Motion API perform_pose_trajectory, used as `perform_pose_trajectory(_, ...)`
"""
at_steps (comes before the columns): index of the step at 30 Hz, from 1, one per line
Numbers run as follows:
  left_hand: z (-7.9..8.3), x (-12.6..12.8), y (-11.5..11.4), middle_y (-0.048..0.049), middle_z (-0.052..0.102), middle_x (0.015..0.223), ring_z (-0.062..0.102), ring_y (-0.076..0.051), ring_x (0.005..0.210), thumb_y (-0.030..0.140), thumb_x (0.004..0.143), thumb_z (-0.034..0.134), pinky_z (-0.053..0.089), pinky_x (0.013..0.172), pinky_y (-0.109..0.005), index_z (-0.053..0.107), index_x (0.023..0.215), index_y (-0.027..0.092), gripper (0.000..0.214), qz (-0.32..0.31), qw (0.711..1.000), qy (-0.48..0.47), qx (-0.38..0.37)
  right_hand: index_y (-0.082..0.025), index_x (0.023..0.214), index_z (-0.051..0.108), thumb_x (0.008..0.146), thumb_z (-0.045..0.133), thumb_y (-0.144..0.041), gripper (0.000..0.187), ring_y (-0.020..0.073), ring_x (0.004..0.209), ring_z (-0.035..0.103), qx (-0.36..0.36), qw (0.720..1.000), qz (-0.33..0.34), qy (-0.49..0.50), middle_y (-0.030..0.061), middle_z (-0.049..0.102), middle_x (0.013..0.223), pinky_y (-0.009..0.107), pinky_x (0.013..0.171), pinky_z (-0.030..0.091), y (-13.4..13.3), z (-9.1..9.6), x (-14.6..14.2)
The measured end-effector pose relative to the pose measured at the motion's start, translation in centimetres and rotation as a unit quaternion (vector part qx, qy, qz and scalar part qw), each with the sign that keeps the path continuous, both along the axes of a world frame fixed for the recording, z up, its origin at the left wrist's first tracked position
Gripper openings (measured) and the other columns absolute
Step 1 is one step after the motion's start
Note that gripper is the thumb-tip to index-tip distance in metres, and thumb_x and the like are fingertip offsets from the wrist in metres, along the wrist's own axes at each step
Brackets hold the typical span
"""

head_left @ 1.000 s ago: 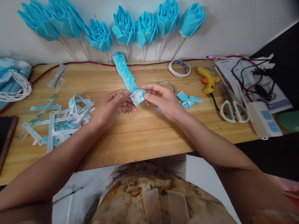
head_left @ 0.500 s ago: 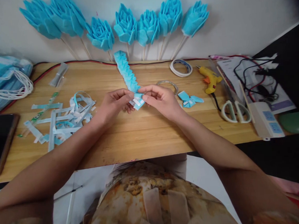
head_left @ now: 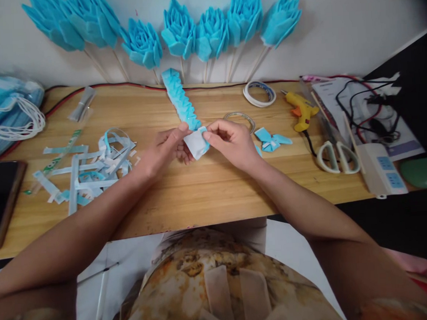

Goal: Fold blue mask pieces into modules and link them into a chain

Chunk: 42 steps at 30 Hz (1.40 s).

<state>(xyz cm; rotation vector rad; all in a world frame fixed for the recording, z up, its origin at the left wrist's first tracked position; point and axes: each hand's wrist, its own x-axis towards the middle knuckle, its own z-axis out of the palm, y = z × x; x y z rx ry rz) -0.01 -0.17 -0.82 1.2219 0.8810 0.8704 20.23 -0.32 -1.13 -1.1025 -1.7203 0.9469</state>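
A small square-looking piece of fabric (head_left: 195, 144), white on the side facing me with blue at its upper right, is between my hands. The thumb and fingers of my right hand (head_left: 232, 142) pinch its blue corner. My left hand (head_left: 169, 143) is at its left edge, with the thumb on top and curled fingers partly hidden underneath. Just beyond them, a row of overlapping folded blue fabric pieces (head_left: 180, 99) runs away across the table. More folded blue fabric pieces (head_left: 272, 140) lie to the right of my right hand.
White and blue strip offcuts (head_left: 92, 166) lie left, beside a phone (head_left: 3, 204) and bagged face masks (head_left: 10, 113). Blue fabric flowers (head_left: 178, 30) on sticks line the wall. Tape rolls (head_left: 259, 94), a yellow glue gun (head_left: 301, 110), scissors (head_left: 337, 158) and a power strip (head_left: 382, 168) are on the right.
The fabric piece has been turned or opened out, so its white face now shows. My left thumb has lifted up and away from its front.
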Motion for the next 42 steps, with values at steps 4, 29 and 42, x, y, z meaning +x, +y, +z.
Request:
perform_pose_trajectory(4, 0.23, -0.13, -0.07, -0.0056, 0.071, 0.072, 0.067, -0.015, 0.061, 0.072, 0.083, 0.079, 0.056, 0.055, -0.023, 0.069, 0.084, 0.016, 0.057, -0.036, 0.999, 0.004, 0.003, -0.021, 0.077, 0.06, 0.09, 0.07, -0.05, 0.033, 0.0098, 0.062, 0.044, -0.021, 1.0, -0.011, 0.015, -0.0034, 0.058, 0.068, 0.026, 0.06, 0.038, 0.03, -0.05, -0.06)
perform_pose_trajectory(29, 0.14, -0.12, 0.13, -0.0006, 0.072, 0.069, 0.06, -0.009, 0.052, 0.03, 0.079, 0.081, 0.051, 0.052, -0.02, 0.071, 0.081, 0.016, 0.018, 0.007, 0.999, -0.006, -0.037, -0.02, 0.089, 0.073, 0.086, 0.059, -0.019, 0.014, 0.0128, 0.075, 0.064, 0.046, 0.998, 0.027, -0.026, 0.0012, 0.077, 0.09, 0.027, 0.07, 0.05, -0.57, 0.31, -0.19)
perform_pose_trajectory(42, 0.32, -0.32, 0.16, 0.0001, 0.071, 0.07, 0.058, -0.009, 0.052, 0.039, 0.083, 0.081, 0.051, 0.054, -0.022, 0.071, 0.082, 0.017, 0.024, 0.034, 0.996, 0.078, 0.033, -0.023, 0.104, 0.074, 0.097, 0.06, -0.037, 0.021, 0.0144, 0.078, 0.064, -0.022, 0.999, 0.027, 0.012, 0.0009, 0.074, 0.09, 0.028, 0.068, 0.049, -0.43, 0.47, 0.4)
